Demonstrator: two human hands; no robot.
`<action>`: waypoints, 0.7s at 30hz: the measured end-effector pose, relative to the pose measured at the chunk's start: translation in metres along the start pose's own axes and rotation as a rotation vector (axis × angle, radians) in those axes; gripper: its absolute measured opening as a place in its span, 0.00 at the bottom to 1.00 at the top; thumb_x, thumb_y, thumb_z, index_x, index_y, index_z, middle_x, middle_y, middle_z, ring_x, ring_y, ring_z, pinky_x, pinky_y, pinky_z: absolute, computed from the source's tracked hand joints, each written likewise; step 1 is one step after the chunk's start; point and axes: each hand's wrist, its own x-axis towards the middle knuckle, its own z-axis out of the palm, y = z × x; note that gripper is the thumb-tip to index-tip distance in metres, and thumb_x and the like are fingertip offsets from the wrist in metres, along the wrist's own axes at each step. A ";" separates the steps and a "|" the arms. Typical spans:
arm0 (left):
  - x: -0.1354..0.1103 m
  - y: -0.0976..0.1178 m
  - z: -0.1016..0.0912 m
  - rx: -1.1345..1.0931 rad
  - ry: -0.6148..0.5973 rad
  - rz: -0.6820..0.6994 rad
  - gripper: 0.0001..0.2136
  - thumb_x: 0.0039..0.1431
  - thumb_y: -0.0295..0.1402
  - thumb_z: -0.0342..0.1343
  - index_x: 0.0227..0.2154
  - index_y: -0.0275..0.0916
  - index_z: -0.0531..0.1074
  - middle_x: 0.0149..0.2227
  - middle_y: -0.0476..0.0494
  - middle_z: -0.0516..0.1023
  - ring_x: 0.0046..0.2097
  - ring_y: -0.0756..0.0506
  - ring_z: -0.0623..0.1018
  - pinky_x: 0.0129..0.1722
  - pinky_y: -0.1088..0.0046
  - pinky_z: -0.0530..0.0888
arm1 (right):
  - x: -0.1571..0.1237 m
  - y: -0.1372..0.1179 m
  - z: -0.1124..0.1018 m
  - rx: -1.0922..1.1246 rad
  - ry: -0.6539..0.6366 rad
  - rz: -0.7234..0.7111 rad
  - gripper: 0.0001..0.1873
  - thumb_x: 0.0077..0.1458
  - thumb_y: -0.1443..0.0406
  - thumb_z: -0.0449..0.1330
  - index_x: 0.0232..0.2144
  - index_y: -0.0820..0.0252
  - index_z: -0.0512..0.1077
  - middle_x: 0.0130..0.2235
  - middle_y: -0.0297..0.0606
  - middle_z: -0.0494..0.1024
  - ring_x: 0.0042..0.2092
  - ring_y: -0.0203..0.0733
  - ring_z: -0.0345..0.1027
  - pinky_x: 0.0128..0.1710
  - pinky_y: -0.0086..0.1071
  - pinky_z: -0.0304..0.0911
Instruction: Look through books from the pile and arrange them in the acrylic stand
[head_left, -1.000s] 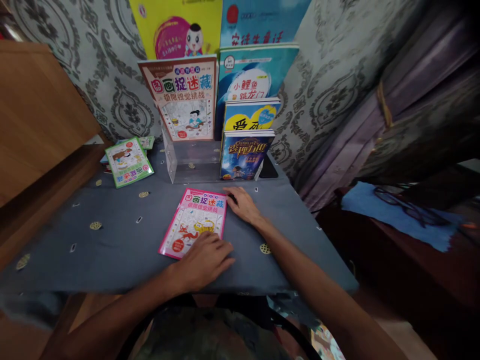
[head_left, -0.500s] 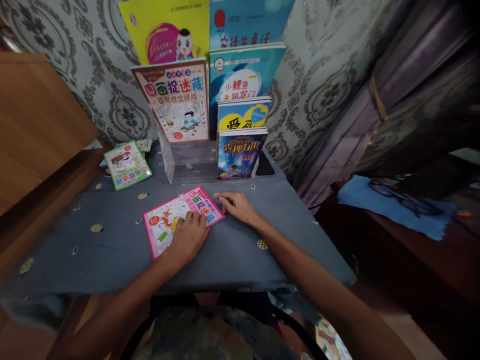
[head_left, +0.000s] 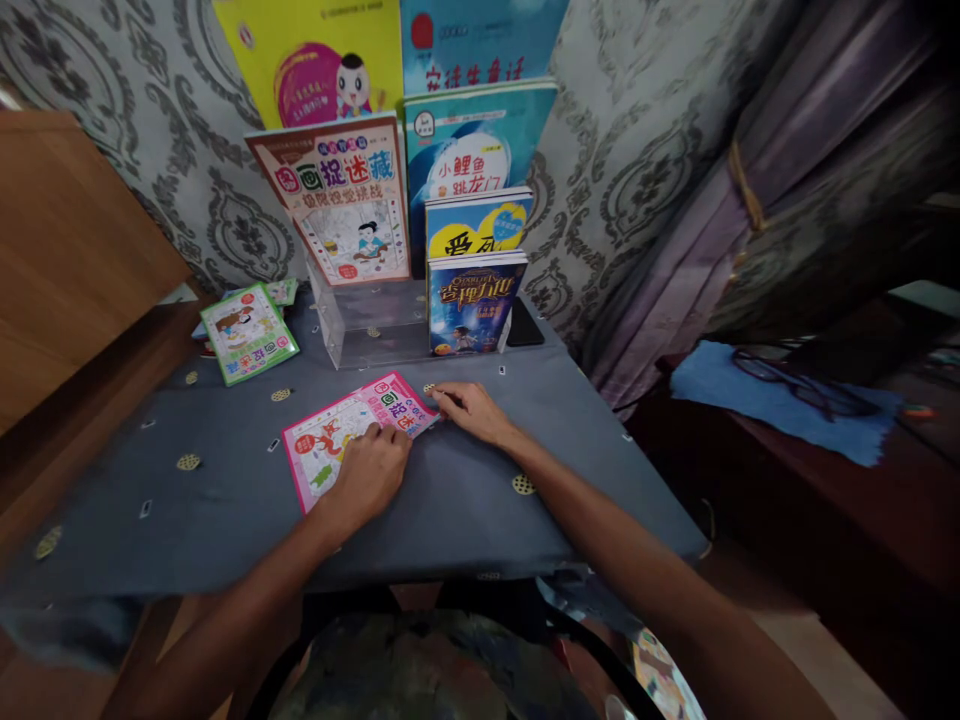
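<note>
We locate the pink-bordered book (head_left: 319,437) on the tabletop (head_left: 465,510), in front of the clear display stand (head_left: 371,345). It lies at an angle, cover up, with its title edge toward the right.

Left hand (head_left: 373,467): we rest it palm down on the lower right part of the cover, fingers loosely bent and moderately spread. Right hand (head_left: 474,412): we position it at the right corner of the same book, thumb and forefinger close together. We cannot tell whether these two fingers grip the corner or only touch it.

On the left of the stand, we note a brown-bordered book (head_left: 356,235) leaning upright. On the right, a dark blue book (head_left: 474,310) stands in front of a yellow-and-blue book (head_left: 469,235), with a teal book (head_left: 472,140) behind both. A green-bordered book (head_left: 247,340) lies near the tabletop's far left side, on top of other items.
</note>
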 end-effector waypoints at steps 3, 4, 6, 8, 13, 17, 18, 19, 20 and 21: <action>0.000 -0.002 -0.002 0.003 -0.009 -0.004 0.13 0.69 0.27 0.43 0.41 0.34 0.74 0.41 0.34 0.79 0.44 0.39 0.76 0.40 0.63 0.75 | 0.000 0.000 -0.003 0.035 -0.025 0.020 0.22 0.66 0.56 0.49 0.30 0.61 0.77 0.25 0.35 0.78 0.28 0.38 0.69 0.32 0.30 0.59; 0.000 -0.002 -0.002 0.004 -0.006 -0.006 0.14 0.69 0.27 0.42 0.41 0.35 0.74 0.41 0.34 0.79 0.44 0.39 0.76 0.41 0.62 0.74 | 0.000 0.000 -0.004 0.046 -0.030 0.026 0.22 0.66 0.56 0.49 0.30 0.61 0.77 0.25 0.35 0.78 0.28 0.38 0.69 0.32 0.30 0.60; 0.000 -0.002 -0.002 -0.001 0.014 -0.010 0.14 0.69 0.28 0.42 0.40 0.34 0.75 0.41 0.34 0.79 0.44 0.39 0.76 0.41 0.61 0.75 | 0.000 0.001 -0.006 0.064 -0.037 0.035 0.23 0.66 0.54 0.49 0.30 0.61 0.77 0.25 0.35 0.78 0.28 0.38 0.69 0.31 0.30 0.60; 0.000 -0.002 0.000 -0.010 0.036 -0.010 0.14 0.69 0.27 0.42 0.40 0.34 0.75 0.40 0.33 0.79 0.43 0.39 0.76 0.41 0.61 0.75 | 0.000 0.001 -0.007 0.070 -0.030 0.040 0.24 0.66 0.53 0.49 0.29 0.60 0.76 0.25 0.35 0.78 0.27 0.37 0.69 0.31 0.30 0.60; 0.000 0.000 -0.002 -0.002 0.002 -0.012 0.15 0.69 0.28 0.42 0.41 0.33 0.75 0.42 0.32 0.79 0.45 0.37 0.76 0.39 0.61 0.75 | 0.000 0.000 -0.009 0.129 0.043 0.046 0.25 0.64 0.51 0.50 0.28 0.61 0.76 0.27 0.38 0.80 0.28 0.38 0.70 0.31 0.31 0.62; 0.000 0.001 -0.006 0.003 -0.046 -0.009 0.15 0.70 0.28 0.41 0.43 0.32 0.74 0.43 0.32 0.78 0.46 0.36 0.76 0.38 0.61 0.75 | -0.001 -0.002 -0.007 0.279 0.025 0.059 0.23 0.62 0.50 0.53 0.37 0.61 0.78 0.31 0.38 0.81 0.27 0.37 0.69 0.29 0.30 0.63; -0.001 0.001 -0.007 0.008 -0.049 -0.006 0.15 0.70 0.28 0.41 0.43 0.31 0.74 0.43 0.31 0.78 0.46 0.36 0.76 0.38 0.61 0.75 | -0.001 -0.003 -0.007 0.307 0.014 0.059 0.23 0.61 0.50 0.54 0.38 0.61 0.78 0.31 0.38 0.81 0.25 0.36 0.68 0.28 0.30 0.62; -0.001 0.002 -0.007 0.015 -0.051 -0.002 0.15 0.70 0.28 0.41 0.43 0.31 0.74 0.43 0.31 0.78 0.46 0.36 0.76 0.38 0.61 0.75 | -0.001 -0.004 -0.007 0.330 0.007 0.059 0.23 0.61 0.50 0.54 0.38 0.62 0.78 0.30 0.38 0.80 0.25 0.36 0.66 0.27 0.29 0.62; -0.001 0.002 -0.007 0.022 -0.051 0.002 0.15 0.69 0.27 0.41 0.43 0.31 0.74 0.43 0.31 0.78 0.46 0.36 0.76 0.38 0.61 0.75 | -0.001 -0.005 -0.007 0.350 0.002 0.059 0.22 0.60 0.50 0.54 0.37 0.62 0.77 0.30 0.38 0.80 0.24 0.35 0.65 0.26 0.29 0.61; -0.001 0.002 -0.006 0.028 -0.051 0.004 0.15 0.69 0.27 0.42 0.44 0.31 0.74 0.44 0.31 0.78 0.46 0.36 0.76 0.39 0.62 0.75 | -0.001 -0.006 -0.007 0.365 0.000 0.059 0.22 0.60 0.50 0.55 0.37 0.62 0.77 0.30 0.37 0.79 0.23 0.34 0.64 0.25 0.29 0.60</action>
